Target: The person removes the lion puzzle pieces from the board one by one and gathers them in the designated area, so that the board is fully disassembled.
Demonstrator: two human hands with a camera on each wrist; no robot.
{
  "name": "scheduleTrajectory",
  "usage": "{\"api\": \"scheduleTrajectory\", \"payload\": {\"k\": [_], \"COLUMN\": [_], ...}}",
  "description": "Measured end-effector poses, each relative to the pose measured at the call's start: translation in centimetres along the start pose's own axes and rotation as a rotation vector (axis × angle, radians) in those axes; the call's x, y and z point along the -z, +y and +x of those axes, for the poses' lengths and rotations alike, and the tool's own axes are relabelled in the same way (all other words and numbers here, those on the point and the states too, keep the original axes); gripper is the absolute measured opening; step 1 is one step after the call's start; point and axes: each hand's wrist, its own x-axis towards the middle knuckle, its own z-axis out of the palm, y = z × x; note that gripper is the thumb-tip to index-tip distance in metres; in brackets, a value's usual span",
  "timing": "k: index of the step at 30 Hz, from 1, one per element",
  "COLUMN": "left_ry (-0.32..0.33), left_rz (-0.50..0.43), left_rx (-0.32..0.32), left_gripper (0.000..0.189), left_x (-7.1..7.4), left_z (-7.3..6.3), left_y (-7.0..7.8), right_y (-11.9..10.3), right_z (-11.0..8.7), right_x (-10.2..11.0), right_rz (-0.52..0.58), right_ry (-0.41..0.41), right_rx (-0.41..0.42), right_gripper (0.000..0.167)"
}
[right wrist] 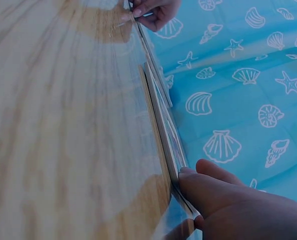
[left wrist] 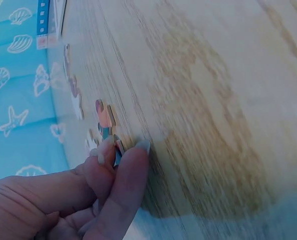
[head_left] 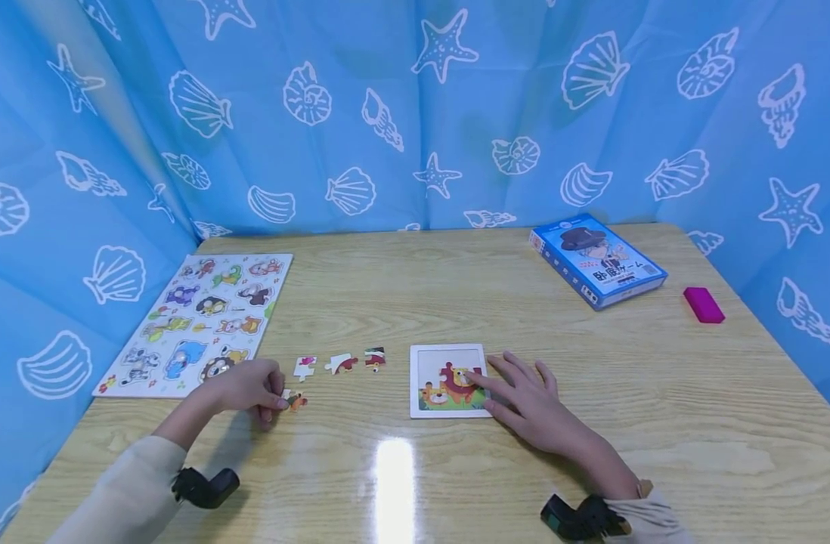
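Near the left edge of the surface point(head_left: 592, 363), beside the animal puzzle board point(head_left: 197, 325), I am seeing my left hand point(head_left: 248, 387) pinching a small puzzle piece point(head_left: 295, 400) between thumb and fingertips, low against the wood. Three loose pieces point(head_left: 340, 363) are lying just beyond it. Toward the near edge's middle, my right hand point(head_left: 524, 397) is resting flat, fingers straight, on the lion puzzle tray point(head_left: 447, 380).

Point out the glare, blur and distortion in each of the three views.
Head view: a bright streak of glare on the table near its front edge, and wide-angle bending at the frame edges. Left wrist view: the table grain is smeared and the puzzle piece is soft. Right wrist view: the table looks stretched at a grazing angle, and the puzzle tray shows edge-on.
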Motion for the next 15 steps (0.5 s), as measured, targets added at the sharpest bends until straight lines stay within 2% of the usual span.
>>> {"api": "scheduleTrajectory", "payload": {"k": [5, 10, 13, 15], "left_ry": [0.002, 0.021, 0.077, 0.107], "left_rz": [0.061, 0.161, 0.21, 0.211], "left_rx": [0.011, -0.094, -0.154, -0.18], "left_gripper": [0.014, 0.012, 0.009, 0.009], "left_x": [0.0, 0.8, 1.3, 1.3], "left_z": [0.0, -0.3, -0.1, 0.3], "left_y": [0.2, 1.4, 2.7, 3.8], "right_y": [0.1, 0.1, 0.0, 0.0], "right_z": [0.0, 0.0, 0.1, 0.1], "right_x": [0.0, 0.0, 0.0, 0.0], "right_rz": [0.003, 0.009, 0.012, 0.014], "right_ry": [0.002, 0.001, 0.003, 0.003], "right_rx": [-0.001, 0.0, 0.003, 0.003], "right_gripper": [0.042, 0.041, 0.04, 0.04]}}
